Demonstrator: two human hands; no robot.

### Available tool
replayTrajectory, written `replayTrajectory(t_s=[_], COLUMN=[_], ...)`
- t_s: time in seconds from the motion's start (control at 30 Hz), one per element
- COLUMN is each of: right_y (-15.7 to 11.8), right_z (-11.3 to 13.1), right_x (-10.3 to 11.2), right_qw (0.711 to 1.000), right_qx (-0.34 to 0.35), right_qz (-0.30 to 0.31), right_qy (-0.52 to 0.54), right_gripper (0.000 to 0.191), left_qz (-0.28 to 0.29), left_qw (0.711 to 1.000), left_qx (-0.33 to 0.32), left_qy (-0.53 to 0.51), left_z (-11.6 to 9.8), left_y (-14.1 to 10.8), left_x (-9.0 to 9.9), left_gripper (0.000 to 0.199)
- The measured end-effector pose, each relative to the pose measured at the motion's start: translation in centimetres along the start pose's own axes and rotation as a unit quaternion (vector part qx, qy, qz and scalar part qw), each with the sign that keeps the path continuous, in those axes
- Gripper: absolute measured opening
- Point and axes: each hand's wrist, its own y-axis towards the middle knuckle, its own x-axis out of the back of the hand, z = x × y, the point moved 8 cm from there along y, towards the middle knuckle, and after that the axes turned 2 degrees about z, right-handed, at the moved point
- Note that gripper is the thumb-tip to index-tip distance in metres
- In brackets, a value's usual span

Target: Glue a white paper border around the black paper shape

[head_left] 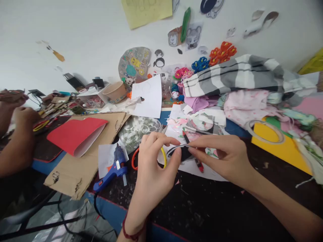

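Observation:
Between my two hands is a small black fabric piece [185, 153] with a pale edge. My left hand [157, 161] pinches its left side between thumb and index finger, the other fingers curled. From the right, the thumb and index fingertip of my right hand [222, 154] close on its upper edge. Scissors with red and yellow handles [135, 159] lie partly hidden behind my left hand. Under the fabric piece, a red and black pen [199, 165] rests on white paper [214, 174].
A blue glue gun [113, 171] lies left on paper, beside cardboard [73, 168] and a red folder [77, 134]. Tape [264, 132] and yellow paper [280, 148] are right. Cloth heaps [247, 77] line the back. Another person's arms [17, 137] are at far left.

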Motion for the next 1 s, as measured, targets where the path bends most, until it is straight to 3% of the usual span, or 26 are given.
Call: replayTrajectory(t_s=[0.63, 1.0], right_y=[-0.19, -0.15], right_z=[0.08, -0.47], right_x=[-0.26, -0.37], right_qw=[1.000, 0.998], right_qx=[0.005, -0.028], right_qz=[0.012, 0.019], right_qy=[0.010, 0.060], right_gripper=[0.007, 0.008], left_qz=[-0.007, 0.006], left_qw=[1.000, 0.999], left_qx=[0.006, 0.013], left_qy=[-0.027, -0.047], left_z=[0.17, 0.51], left_y=[0.07, 0.00], left_x=[-0.47, -0.16], left_gripper=[0.008, 0.008])
